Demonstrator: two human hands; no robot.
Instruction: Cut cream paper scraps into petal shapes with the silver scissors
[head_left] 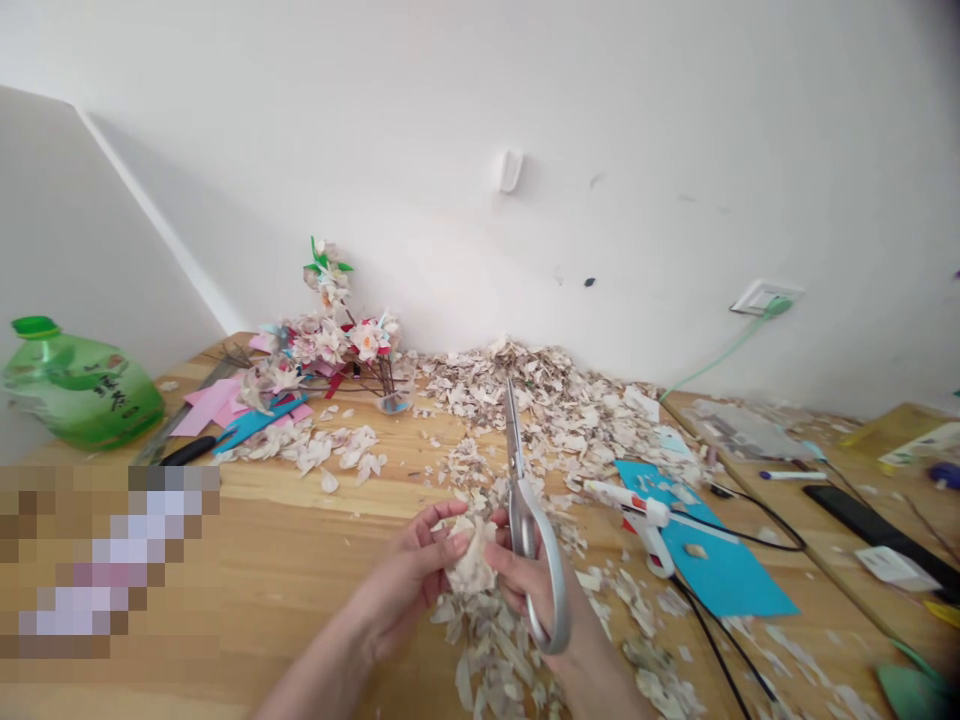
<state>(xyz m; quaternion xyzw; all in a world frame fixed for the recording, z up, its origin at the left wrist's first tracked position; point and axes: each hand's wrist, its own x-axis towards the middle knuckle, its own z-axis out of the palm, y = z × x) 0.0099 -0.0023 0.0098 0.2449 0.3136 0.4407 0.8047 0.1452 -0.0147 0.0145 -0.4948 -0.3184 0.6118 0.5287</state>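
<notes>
A pale, papery, petal-like piece point(472, 562) is pinched between both hands over the table. My left hand point(420, 565) grips its left edge with thumb and fingers. My right hand point(534, 580) presses its thumb on the right edge and also carries a pair of scissors point(538, 570). The scissors' grey handle lies over that hand, and the blades point up and away; whether they are fully closed is hard to see. Beneath the hands lies a heap of similar dry pieces point(499, 655). Some right fingers are hidden behind the scissors.
More dry flakes point(540, 395) are piled along the wall. At left stand handmade flowers point(330, 340) and a green bottle point(90, 385), near blue-handled scissors or cutter point(259, 425). At right, a glue gun point(637, 515) with cables rests on blue paper point(739, 575). A blurred patch covers the lower left.
</notes>
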